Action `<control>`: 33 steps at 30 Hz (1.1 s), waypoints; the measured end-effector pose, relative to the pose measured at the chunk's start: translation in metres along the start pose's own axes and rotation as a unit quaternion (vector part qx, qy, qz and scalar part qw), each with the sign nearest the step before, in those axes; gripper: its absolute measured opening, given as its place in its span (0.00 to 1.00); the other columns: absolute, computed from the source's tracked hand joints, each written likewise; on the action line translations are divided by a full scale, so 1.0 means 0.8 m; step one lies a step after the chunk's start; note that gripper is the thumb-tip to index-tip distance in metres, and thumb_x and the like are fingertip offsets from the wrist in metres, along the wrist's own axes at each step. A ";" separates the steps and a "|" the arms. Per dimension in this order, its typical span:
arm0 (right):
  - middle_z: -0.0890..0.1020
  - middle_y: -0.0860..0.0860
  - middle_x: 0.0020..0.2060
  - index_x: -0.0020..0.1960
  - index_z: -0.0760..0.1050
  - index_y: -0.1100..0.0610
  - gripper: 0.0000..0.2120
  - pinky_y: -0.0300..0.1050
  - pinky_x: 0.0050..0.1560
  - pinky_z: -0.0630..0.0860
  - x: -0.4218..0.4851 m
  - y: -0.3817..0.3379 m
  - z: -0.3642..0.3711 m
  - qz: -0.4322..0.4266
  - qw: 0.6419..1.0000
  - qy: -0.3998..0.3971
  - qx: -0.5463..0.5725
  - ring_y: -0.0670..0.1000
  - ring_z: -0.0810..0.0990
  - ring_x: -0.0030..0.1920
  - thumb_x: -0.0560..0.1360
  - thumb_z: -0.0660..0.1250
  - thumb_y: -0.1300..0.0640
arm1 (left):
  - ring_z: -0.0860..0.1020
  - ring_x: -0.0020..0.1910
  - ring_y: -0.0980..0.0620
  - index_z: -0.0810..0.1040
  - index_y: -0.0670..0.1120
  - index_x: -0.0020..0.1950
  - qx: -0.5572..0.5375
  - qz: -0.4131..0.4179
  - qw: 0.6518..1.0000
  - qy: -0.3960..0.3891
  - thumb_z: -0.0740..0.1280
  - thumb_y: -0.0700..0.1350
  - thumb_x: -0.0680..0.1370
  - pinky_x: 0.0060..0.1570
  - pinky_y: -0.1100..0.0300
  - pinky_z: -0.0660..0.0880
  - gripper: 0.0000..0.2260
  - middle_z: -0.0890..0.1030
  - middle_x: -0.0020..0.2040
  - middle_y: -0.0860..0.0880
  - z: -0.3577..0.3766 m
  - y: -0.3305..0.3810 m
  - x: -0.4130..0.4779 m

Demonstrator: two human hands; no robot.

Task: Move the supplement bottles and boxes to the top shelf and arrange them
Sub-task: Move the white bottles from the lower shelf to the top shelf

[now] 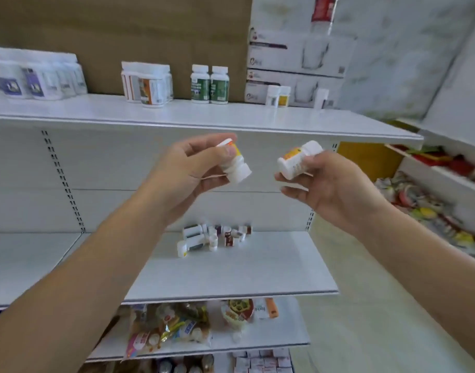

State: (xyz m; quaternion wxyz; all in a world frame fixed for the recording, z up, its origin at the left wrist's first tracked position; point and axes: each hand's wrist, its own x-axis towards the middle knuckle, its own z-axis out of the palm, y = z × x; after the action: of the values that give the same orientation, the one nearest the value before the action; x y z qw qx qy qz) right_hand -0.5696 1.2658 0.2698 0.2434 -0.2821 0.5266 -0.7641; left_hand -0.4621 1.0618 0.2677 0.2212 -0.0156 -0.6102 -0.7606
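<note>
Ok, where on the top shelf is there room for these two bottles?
Bare shelf lies between the purple-label bottles and the orange-label bottles, and all along the front of the top shelf. A narrower gap sits between the green bottles and the small yellow bottles. Stacked boxes crowd the right end.

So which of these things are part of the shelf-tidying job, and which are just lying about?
Part of the job: left hand gripping yellow-label bottle; right hand gripping orange-label bottle; small bottles on the middle shelf; top shelf; green-label bottles already there.

Just lying about: snack packets on the lower shelf; colourful goods on the side rack; small boxes at the bottom.
</note>
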 end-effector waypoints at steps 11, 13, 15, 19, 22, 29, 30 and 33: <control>0.85 0.51 0.41 0.50 0.73 0.56 0.09 0.41 0.39 0.77 0.127 -0.135 -0.082 -0.093 0.976 0.060 -0.186 0.54 0.84 0.42 0.71 0.69 0.60 | 0.85 0.43 0.52 0.84 0.43 0.48 0.296 0.043 0.952 -0.073 0.79 0.48 0.60 0.40 0.64 0.80 0.19 0.87 0.43 0.47 0.064 0.086 0.186; 0.84 0.54 0.45 0.52 0.74 0.57 0.12 0.42 0.43 0.78 0.161 -0.147 -0.094 -0.083 0.973 0.047 -0.208 0.56 0.84 0.44 0.70 0.70 0.62 | 0.86 0.42 0.51 0.84 0.44 0.49 0.353 0.028 0.931 -0.089 0.79 0.45 0.64 0.39 0.65 0.80 0.16 0.87 0.42 0.48 0.071 0.090 0.229; 0.84 0.55 0.48 0.54 0.75 0.56 0.12 0.43 0.44 0.77 0.198 -0.153 -0.105 -0.061 0.964 0.041 -0.255 0.55 0.84 0.45 0.72 0.70 0.64 | 0.86 0.42 0.50 0.84 0.44 0.49 0.395 0.019 0.914 -0.091 0.79 0.44 0.66 0.40 0.62 0.81 0.14 0.87 0.42 0.48 0.074 0.088 0.272; 0.84 0.52 0.47 0.52 0.76 0.55 0.08 0.42 0.44 0.76 0.278 -0.154 -0.124 -0.007 0.905 0.051 -0.423 0.48 0.82 0.43 0.74 0.70 0.61 | 0.86 0.40 0.52 0.84 0.46 0.48 0.446 -0.004 0.892 -0.079 0.79 0.45 0.68 0.41 0.61 0.82 0.11 0.87 0.41 0.49 0.074 0.070 0.345; 0.83 0.52 0.46 0.55 0.75 0.53 0.11 0.38 0.38 0.77 0.324 -0.140 -0.138 0.003 0.868 0.068 -0.492 0.46 0.82 0.39 0.74 0.71 0.58 | 0.86 0.39 0.52 0.83 0.45 0.46 0.445 -0.014 0.893 -0.071 0.79 0.42 0.69 0.39 0.62 0.82 0.09 0.87 0.41 0.47 0.067 0.049 0.375; 0.81 0.50 0.44 0.51 0.72 0.45 0.14 0.44 0.42 0.79 0.366 -0.097 -0.164 -0.068 0.850 0.077 -0.516 0.50 0.79 0.41 0.72 0.73 0.57 | 0.76 0.32 0.61 0.82 0.56 0.53 0.556 0.008 0.818 -0.150 0.75 0.47 0.71 0.33 0.71 0.73 0.11 0.81 0.42 0.50 0.033 0.011 0.390; 0.80 0.49 0.43 0.50 0.72 0.44 0.15 0.42 0.39 0.77 0.366 -0.094 -0.165 -0.082 0.846 0.077 -0.522 0.49 0.79 0.41 0.70 0.75 0.55 | 0.75 0.31 0.61 0.82 0.58 0.53 0.615 0.022 0.772 -0.159 0.74 0.51 0.71 0.31 0.70 0.71 0.11 0.81 0.39 0.54 0.032 0.013 0.388; 0.80 0.49 0.44 0.52 0.73 0.44 0.18 0.41 0.42 0.76 0.367 -0.089 -0.167 -0.109 0.827 0.079 -0.545 0.50 0.81 0.43 0.68 0.77 0.52 | 0.78 0.35 0.61 0.82 0.56 0.49 0.669 0.029 0.727 -0.150 0.74 0.56 0.70 0.32 0.69 0.72 0.10 0.82 0.38 0.58 0.033 0.013 0.384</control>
State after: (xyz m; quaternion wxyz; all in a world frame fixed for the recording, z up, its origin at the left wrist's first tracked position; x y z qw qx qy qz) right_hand -0.8787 1.1816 0.3502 -0.0773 -0.3629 0.8410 -0.3937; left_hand -0.7416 0.9875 0.3742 0.1021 0.0053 -0.9854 -0.1359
